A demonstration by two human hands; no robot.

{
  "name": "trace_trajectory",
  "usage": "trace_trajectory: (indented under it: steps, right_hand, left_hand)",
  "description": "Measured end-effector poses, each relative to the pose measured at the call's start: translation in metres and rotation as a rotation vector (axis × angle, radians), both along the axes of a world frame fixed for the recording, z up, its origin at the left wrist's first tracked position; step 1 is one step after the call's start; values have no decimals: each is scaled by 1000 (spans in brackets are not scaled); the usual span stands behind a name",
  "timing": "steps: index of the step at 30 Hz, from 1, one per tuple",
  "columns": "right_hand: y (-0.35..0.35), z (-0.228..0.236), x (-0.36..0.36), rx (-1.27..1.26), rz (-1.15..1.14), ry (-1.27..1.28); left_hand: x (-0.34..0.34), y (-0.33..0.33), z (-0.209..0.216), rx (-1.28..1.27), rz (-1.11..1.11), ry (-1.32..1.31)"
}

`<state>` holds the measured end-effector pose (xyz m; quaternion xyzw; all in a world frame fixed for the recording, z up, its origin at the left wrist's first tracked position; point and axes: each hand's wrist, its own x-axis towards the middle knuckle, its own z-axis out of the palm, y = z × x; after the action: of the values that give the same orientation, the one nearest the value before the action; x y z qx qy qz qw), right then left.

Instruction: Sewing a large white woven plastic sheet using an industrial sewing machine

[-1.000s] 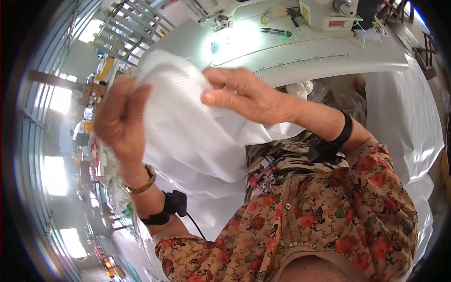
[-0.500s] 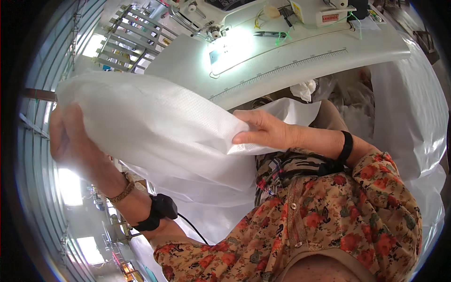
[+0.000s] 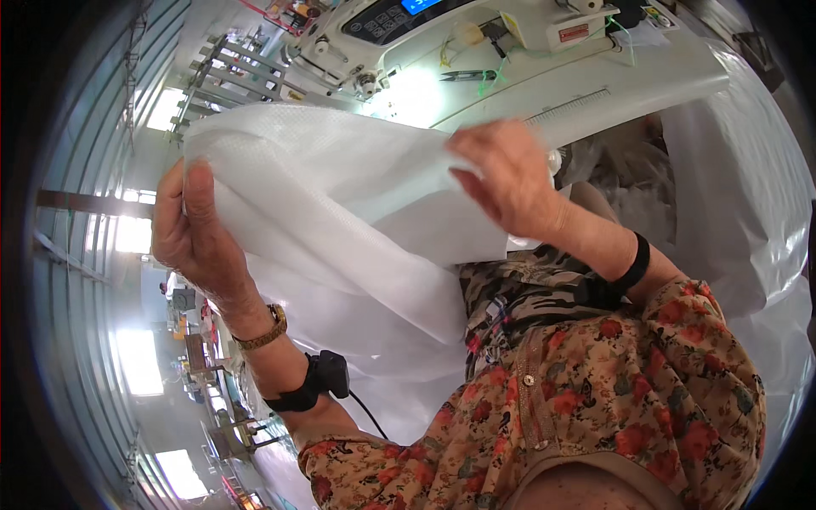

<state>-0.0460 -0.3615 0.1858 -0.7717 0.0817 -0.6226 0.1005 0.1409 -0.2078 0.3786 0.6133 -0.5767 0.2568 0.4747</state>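
Observation:
A large white sheet of textured, woven-looking plastic (image 3: pixel 340 187) is lifted in front of me and folds over itself, its lower part draping towards my lap. My left hand (image 3: pixel 200 225) grips its left edge, the thumb on the near side and the fingers partly hidden. Over the sheet's right part is my right hand (image 3: pixel 510 183), somewhat smeared by motion. Its thumb and forefinger are apart, and nothing shows pinched between them. Beyond the sheet stands a sewing machine (image 3: pixel 340 64), its lamp lit brightly over the needle area, which the sheet partly hides.
The pale machine table (image 3: pixel 646 85) carries a printed ruler scale along its front edge. Dark thread snips (image 3: pixel 467 76) and green thread (image 3: pixel 489 81) lie on it. More white sheeting (image 3: pixel 722 187) hangs at the right. A slatted metal rack (image 3: pixel 234 76) stands at the far left.
My left hand has moved right with the sheet's edge. My right hand has released the sheet's right edge and risen up and to the right. The sheet now covers more of the table's front.

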Motion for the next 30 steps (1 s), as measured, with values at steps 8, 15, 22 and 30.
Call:
trace_trajectory:
  steps: [8, 15, 22, 30]
  right_hand:
    - [32, -7, 60, 720, 1037, 406]
    - [38, -11, 119, 660, 1417, 269]
    - [45, -42, 111, 1159, 1459, 302]
    - [34, -34, 21, 966, 923, 126]
  left_hand:
    - [-4, -12, -3, 43, -46, 47]
    - [-6, -17, -5, 102, -38, 56]
    - [12, -18, -7, 122, -64, 59]
    - [39, -13, -17, 121, 45, -2]
